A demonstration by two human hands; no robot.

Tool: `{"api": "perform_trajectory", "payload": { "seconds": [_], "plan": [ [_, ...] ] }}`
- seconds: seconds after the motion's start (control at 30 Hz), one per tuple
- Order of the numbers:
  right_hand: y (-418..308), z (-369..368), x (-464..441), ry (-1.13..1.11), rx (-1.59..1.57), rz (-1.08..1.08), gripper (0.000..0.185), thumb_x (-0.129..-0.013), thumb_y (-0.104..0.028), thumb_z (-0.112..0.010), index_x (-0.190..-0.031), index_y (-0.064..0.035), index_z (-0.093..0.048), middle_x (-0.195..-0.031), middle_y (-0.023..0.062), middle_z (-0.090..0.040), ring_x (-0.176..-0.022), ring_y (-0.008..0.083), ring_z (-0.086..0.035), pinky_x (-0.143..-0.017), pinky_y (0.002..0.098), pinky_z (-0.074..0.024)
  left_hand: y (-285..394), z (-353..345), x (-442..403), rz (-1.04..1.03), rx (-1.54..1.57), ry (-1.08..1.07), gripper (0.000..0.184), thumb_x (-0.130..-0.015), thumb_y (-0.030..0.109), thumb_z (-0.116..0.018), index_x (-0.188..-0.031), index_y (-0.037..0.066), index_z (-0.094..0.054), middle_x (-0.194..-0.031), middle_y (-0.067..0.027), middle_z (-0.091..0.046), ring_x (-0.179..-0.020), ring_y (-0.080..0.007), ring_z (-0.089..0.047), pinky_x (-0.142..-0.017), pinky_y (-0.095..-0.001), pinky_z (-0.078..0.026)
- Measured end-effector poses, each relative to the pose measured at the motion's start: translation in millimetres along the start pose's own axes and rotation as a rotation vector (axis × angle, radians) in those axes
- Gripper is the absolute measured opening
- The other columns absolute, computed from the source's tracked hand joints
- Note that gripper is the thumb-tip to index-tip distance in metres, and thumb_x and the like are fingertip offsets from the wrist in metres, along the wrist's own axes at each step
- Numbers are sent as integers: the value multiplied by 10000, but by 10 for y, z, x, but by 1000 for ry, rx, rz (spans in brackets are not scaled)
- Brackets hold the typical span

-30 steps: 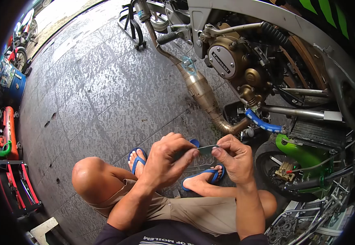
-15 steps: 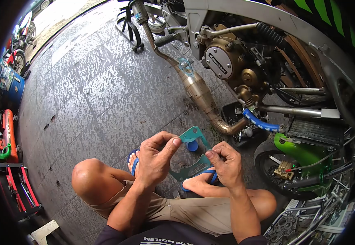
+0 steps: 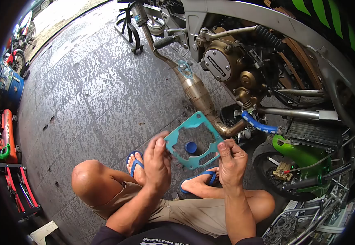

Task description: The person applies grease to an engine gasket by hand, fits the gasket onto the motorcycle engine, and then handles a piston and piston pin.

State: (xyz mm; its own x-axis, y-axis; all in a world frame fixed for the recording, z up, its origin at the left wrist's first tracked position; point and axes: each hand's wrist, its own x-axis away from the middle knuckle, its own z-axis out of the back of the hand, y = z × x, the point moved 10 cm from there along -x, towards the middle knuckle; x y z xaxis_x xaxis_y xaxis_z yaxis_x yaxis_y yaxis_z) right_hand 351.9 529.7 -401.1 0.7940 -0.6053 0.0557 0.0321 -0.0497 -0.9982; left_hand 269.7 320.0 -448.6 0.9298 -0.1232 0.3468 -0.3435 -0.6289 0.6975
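One thin teal gasket (image 3: 189,123) at lower centre of the frame looks light, flexible and easily creased, best held by its broad edges, where my right hand's (image 3: 232,164) fingers clamp it, though blur hides whether my left hand's (image 3: 157,168) pinch closes.

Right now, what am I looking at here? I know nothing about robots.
There is no robot: these are a person's bare hands, seen from a camera worn on the head, looking forward and down. The right hand pinches a flat teal gasket; the left hand is at its opposite edge, too blurred to judge its grip. Through the gasket's opening shows a round blue cap on the tiled floor. Beyond is a motorcycle engine marked Kawasaki, with its exhaust pipe.
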Motion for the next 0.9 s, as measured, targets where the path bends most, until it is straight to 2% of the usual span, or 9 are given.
{"api": "perform_trajectory", "payload": {
  "seconds": [0.03,0.1,0.17,0.3,0.37,0.57,0.7,0.8,0.9],
  "plan": [
    [27,58,-27,58,-88,-10,224,-890,-180,-737,-793,5,-657,-749,-42,-548,-663,25,-411,-563,208,-314,-210,33,93,119,36,-79,384,-1003,320,-515,-1152,-30,-568,-837,-35,-605,-717,-100,-550,-681,-251,-440],
    [-66,69,-59,83,-31,28,210,-890,-175,-738,-789,-7,-661,-743,-54,-543,-668,22,-409,-584,203,-314,-468,11,294,227,-167,-286,284,-987,261,-558,-1036,-15,-604,-819,-38,-616,-709,-92,-558,-664,-247,-452],
    [-87,52,-56,51,-8,27,181,-886,-165,-742,-813,-18,-666,-744,-71,-545,-673,19,-411,-597,197,-318,-484,-26,342,190,-474,-358,198,-965,190,-605,-936,-5,-621,-793,-32,-626,-692,-79,-558,-637,-239,-456],
    [-94,8,-90,54,-135,73,157,-881,-157,-747,-860,-24,-668,-736,-81,-539,-656,15,-411,-580,190,-318,-529,-74,319,210,-397,-353,160,-953,151,-641,-938,-7,-620,-798,-55,-643,-701,-116,-593,-652,-270,-499],
    [3,-181,-20,-69,-131,-80,146,-877,-148,-750,-901,-30,-667,-733,-86,-535,-648,9,-408,-571,182,-320,-528,-125,334,217,-393,-340,159,-950,151,-649,-938,-5,-619,-814,-58,-649,-715,-117,-600,-671,-273,-507],
    [28,46,-114,97,12,-8,185,-915,-211,-712,-854,-43,-663,-693,-96,-493,-641,11,-380,-576,183,-296,-488,-125,300,167,-305,-356,156,-952,146,-643,-965,-9,-625,-854,-62,-655,-762,-123,-614,-708,-284,-517],
    [-18,156,-193,108,-9,-1,257,-955,-259,-655,-781,-71,-638,-686,-42,-545,-627,51,-471,-587,213,-388,-507,-224,347,168,-309,-449,154,-954,141,-639,-996,-7,-628,-901,-64,-661,-801,-129,-616,-734,-289,-519],
    [87,27,-136,151,-453,-124,311,-981,-341,-597,-942,-34,-627,-865,23,-611,-737,95,-527,-662,260,-430,-498,-250,355,172,-279,-432,154,-954,136,-640,-1005,-9,-626,-913,-66,-663,-805,-131,-616,-740,-293,-520],
    [181,-249,18,-54,-429,-139,306,-973,-324,-608,-1007,-20,-611,-967,41,-627,-812,95,-548,-696,264,-442,-455,-270,322,153,-246,-388,158,-955,135,-639,-1008,-12,-617,-913,-67,-664,-799,-131,-616,-734,-293,-520]
  ]
}}
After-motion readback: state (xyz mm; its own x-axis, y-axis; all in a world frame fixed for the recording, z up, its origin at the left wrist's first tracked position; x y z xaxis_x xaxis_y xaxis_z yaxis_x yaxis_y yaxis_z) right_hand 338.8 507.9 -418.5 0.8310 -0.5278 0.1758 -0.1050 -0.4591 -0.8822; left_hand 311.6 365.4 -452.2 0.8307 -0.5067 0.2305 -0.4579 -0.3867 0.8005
